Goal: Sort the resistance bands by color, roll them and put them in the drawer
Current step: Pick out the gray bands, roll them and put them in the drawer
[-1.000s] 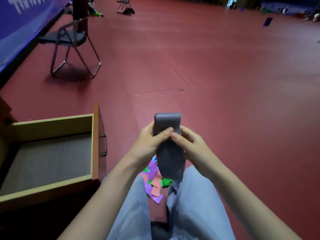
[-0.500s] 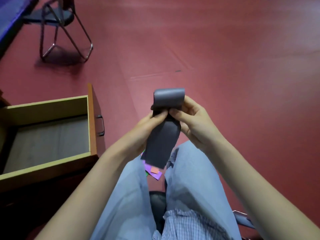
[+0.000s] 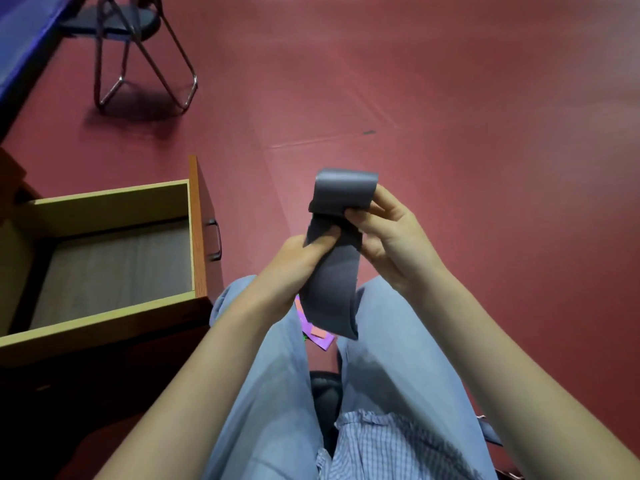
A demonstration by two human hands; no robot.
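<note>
Grey band (image 3: 332, 292) — pinched by left hand (image 3: 294, 261), right hand (image 3: 391, 244).

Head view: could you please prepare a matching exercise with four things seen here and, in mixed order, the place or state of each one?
Things:
1. grey band
2. drawer
3. folding chair
4. purple band

Places or states:
A. pulled open, left of the legs
B. pinched by the left hand and the right hand, top end rolled
C. lying on the floor between the legs, partly hidden
D. standing far off, upper left

Pairs: 1-B, 2-A, 3-D, 4-C
</note>
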